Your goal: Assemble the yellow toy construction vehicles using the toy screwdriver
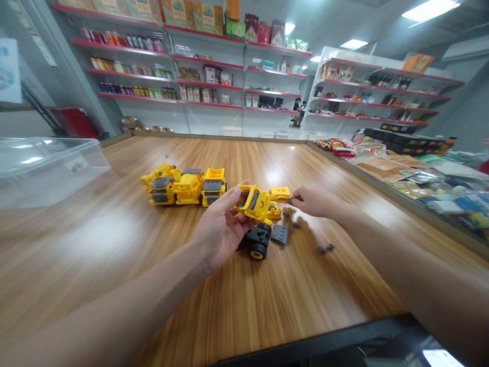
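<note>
My left hand [223, 227] is closed around a yellow toy truck cab [256, 203], raised over the table. Below it sits a black wheeled chassis [256, 241] with a yellow-hubbed wheel. My right hand [311, 200] pinches a small dark piece [296, 198] whose kind I cannot make out, just beside a flat yellow part [280, 192] on the tabletop. Another yellow part [274, 210] lies partly hidden behind the cab. A grey panel [280, 234] rests right of the chassis. Small dark grey pieces [321, 250] are scattered further right.
Several yellow toy trucks [189, 186] stand in a row left of my hands on the wooden table [160, 285]. A clear plastic bin [49, 171] is at the far left. Packaged goods [428, 173] border the right side. Stocked shelves [208, 63] line the back; a dark-edged object [344, 341] is at the front.
</note>
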`<state>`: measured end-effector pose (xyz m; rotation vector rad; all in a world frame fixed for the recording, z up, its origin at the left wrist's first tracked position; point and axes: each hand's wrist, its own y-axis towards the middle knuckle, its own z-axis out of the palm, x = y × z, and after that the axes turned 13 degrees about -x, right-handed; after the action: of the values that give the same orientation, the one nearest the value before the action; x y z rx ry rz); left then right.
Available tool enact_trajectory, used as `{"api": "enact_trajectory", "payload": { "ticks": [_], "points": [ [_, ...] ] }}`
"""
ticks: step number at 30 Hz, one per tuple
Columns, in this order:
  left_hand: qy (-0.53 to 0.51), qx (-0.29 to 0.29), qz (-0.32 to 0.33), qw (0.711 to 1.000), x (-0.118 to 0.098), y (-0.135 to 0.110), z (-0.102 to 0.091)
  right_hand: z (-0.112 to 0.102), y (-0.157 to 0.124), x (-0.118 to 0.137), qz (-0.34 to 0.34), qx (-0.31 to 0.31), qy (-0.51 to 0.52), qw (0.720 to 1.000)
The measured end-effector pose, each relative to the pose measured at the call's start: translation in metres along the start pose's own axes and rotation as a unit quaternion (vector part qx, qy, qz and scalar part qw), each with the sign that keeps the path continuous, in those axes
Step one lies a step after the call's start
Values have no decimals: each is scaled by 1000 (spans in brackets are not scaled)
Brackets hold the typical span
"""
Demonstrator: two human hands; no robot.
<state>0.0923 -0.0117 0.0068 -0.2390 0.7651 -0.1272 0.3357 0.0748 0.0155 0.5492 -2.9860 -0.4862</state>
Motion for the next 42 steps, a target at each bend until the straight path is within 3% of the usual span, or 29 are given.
{"api": "enact_trajectory", "payload": {
  "ticks": [3, 5, 7, 10, 12, 16, 21, 34, 39, 42],
  "points": [
    [1, -13, 1, 1000, 1, 1, 1, -10, -2, 11, -15, -118, 46, 992],
    [2, -24, -3, 1000, 1, 2, 3, -18, -7, 21, -86, -216, 159, 959],
    [-2, -26, -19, 999, 0, 1, 4, -24, -14, 31, -163, -253, 257, 918],
    [-6, -3, -53, 999, -2, -1, 6, -26, -24, 46, -234, -244, 320, 885],
    [-5, 16, -69, 997, -4, -3, 6, -25, -27, 51, -261, -229, 330, 878],
    [5, 38, -76, 996, -3, -3, 5, -23, -28, 49, -267, -194, 313, 890],
    [39, 20, -66, 997, 0, -1, 2, -29, -28, 43, -305, -172, 271, 897],
    [60, 17, -68, 996, 0, 1, -1, -33, -28, 50, -268, -170, 225, 921],
    [63, 13, -67, 996, -1, 1, 0, -29, -27, 51, -248, -235, 266, 901],
    [55, 20, -66, 996, -1, 1, -1, -29, -26, 52, -271, -239, 287, 887]
  ]
}}
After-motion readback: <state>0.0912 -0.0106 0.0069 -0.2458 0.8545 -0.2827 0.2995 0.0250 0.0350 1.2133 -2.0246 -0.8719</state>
